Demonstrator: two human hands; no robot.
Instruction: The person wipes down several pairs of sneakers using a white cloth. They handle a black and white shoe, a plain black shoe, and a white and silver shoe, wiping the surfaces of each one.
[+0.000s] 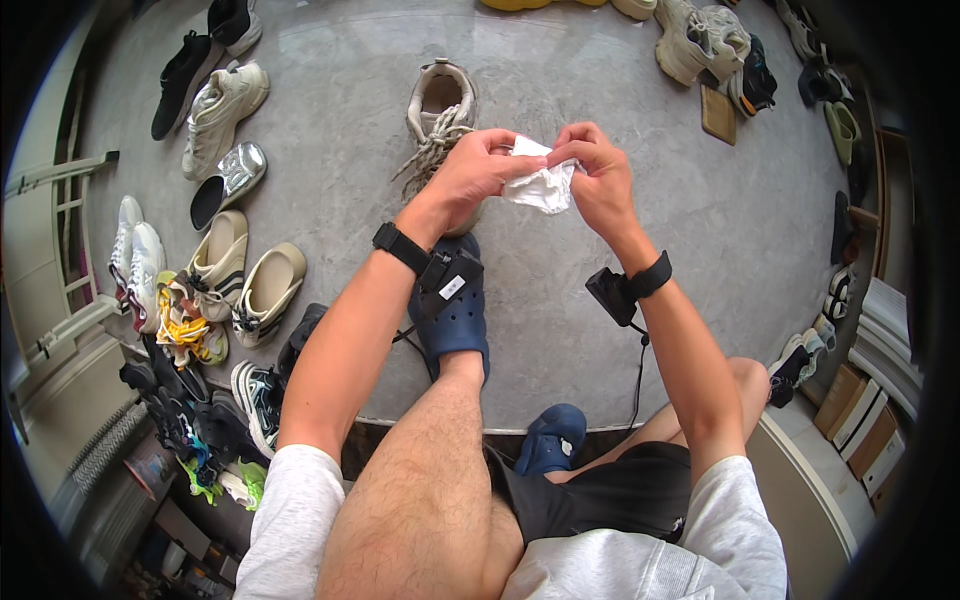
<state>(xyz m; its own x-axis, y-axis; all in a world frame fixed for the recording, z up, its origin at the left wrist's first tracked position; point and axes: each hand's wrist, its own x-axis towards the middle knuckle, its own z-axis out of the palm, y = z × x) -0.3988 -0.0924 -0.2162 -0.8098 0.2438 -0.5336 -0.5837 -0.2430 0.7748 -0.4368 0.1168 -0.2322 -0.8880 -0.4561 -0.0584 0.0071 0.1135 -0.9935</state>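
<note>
A crumpled white tissue or thin cloth (541,184) is held between both hands above the grey floor. My left hand (480,171) pinches its left side, thumb lying across the top. On the other side, my right hand (600,171) grips it with bent fingers. Below and behind my left hand stands a beige-grey lace-up sneaker (442,94), toe towards me, its thick rope-like laces hanging loose to the left. My left hand and wrist hide part of its front. A blue clog (450,322) on my foot is just in front of the sneaker's toe.
Several shoes line the left, among them a white chunky sneaker (225,112), a silver slip-on (232,176) and beige mules (270,289). At right are off-white sneakers (682,45), a tan flat pad (718,115) and stacked boxes (859,420). Cabled devices (613,295) hang from my wrists.
</note>
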